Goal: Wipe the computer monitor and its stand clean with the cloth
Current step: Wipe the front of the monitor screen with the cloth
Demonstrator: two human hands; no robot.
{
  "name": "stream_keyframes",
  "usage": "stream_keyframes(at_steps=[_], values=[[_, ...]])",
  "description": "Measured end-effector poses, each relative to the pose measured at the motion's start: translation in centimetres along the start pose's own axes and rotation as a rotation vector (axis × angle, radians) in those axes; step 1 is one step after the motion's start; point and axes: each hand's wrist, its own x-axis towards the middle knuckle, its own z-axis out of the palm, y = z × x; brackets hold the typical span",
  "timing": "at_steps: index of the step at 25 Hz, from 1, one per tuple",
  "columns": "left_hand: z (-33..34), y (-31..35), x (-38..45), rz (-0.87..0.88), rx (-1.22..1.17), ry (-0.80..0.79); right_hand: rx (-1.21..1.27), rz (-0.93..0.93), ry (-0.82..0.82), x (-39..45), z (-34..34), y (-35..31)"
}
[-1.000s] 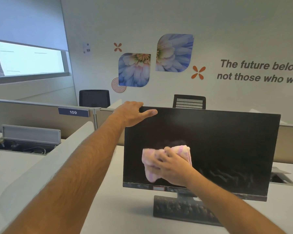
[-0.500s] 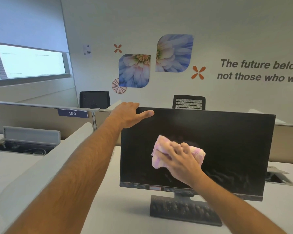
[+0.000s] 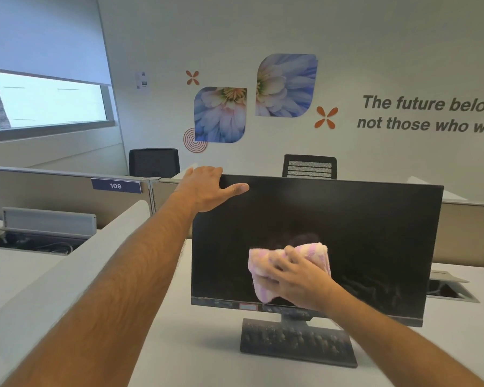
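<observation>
A black computer monitor (image 3: 361, 233) stands on a white desk, its screen dark and streaked with dust on the lower right. Its flat black stand base (image 3: 296, 343) below is speckled with dust. My left hand (image 3: 207, 188) grips the monitor's top left corner, thumb across the front of the bezel. My right hand (image 3: 299, 280) presses a pink and white cloth (image 3: 263, 269) flat against the lower middle of the screen, fingers spread over it.
The white desk (image 3: 196, 344) runs around the monitor. A curved white divider (image 3: 67, 269) rises at the left, with a grey partition labelled 109 (image 3: 115, 186) behind. Open cable trays (image 3: 34, 244) sit left and right (image 3: 447, 289). Two office chairs (image 3: 309, 166) stand behind.
My right hand and the cloth swept up and right across the screen, then came back down to the lower middle. My left hand stayed on the top corner.
</observation>
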Motion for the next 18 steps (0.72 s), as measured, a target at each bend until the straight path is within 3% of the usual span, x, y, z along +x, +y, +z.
stream_keyframes(at_steps=[2, 5, 6, 9, 10, 14, 15, 18], values=[[0.0, 0.1, -0.1, 0.0, 0.009, -0.004, -0.025, 0.005, -0.011, -0.6, -0.5, 0.5], [-0.4, 0.5, -0.1, 0.007, 0.031, -0.006, 0.089, 0.396, 0.052, -0.4, -0.7, 2.0], [-0.5, 0.7, -0.2, 0.007, 0.033, -0.007, 0.066, 0.396, 0.057, -0.5, -0.8, 2.0], [-0.5, 1.7, -0.3, 0.025, 0.005, 0.004, -0.039, -0.005, -0.013, -2.0, 0.2, 0.7], [-0.5, 2.0, -0.4, 0.033, -0.005, 0.011, -0.053, -0.028, -0.015, -2.5, -0.1, 0.7], [-0.4, 2.6, -0.4, 0.042, -0.008, 0.015, 0.086, 0.409, 0.068, -2.7, -0.5, 2.8], [-0.3, 2.7, -0.3, 0.045, -0.004, 0.016, 0.063, 0.396, 0.078, -2.9, -0.3, 2.7], [-0.2, 3.1, -0.1, 0.051, 0.002, 0.024, -0.012, -0.013, -0.053, -4.1, 0.5, 1.3]])
